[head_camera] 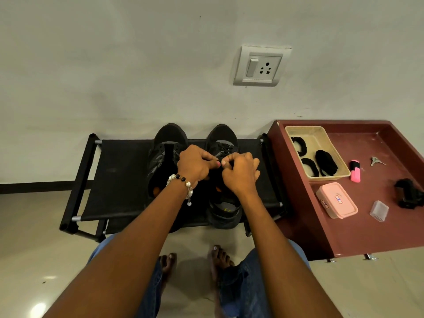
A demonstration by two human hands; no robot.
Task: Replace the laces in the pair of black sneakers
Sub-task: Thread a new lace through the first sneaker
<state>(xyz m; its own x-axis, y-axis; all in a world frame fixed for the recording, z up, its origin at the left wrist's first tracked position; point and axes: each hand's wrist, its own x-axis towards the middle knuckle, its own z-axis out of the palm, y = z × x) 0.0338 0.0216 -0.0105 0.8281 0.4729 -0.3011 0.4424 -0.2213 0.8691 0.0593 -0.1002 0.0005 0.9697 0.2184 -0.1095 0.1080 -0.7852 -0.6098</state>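
Observation:
Two black sneakers stand side by side on a low black fabric rack (119, 175), toes toward the wall. The left sneaker (165, 154) shows no lace across its open tongue. The right sneaker (223, 143) has a black lace (223, 149) crossing its upper eyelets. My left hand (195, 164), with a bead bracelet at the wrist, and my right hand (241, 173) meet over the right sneaker's tongue. Both pinch the black lace with curled fingertips. The lace ends are hidden under my fingers.
A maroon tray table (367, 226) stands to the right, with a beige basket (321, 138) of black laces, a pink box (336, 200), a pink highlighter (355, 171), keys (376, 161), a clear case (379, 211) and a black object (408, 193). A wall socket (261, 66) is above. My bare feet rest on the tiled floor.

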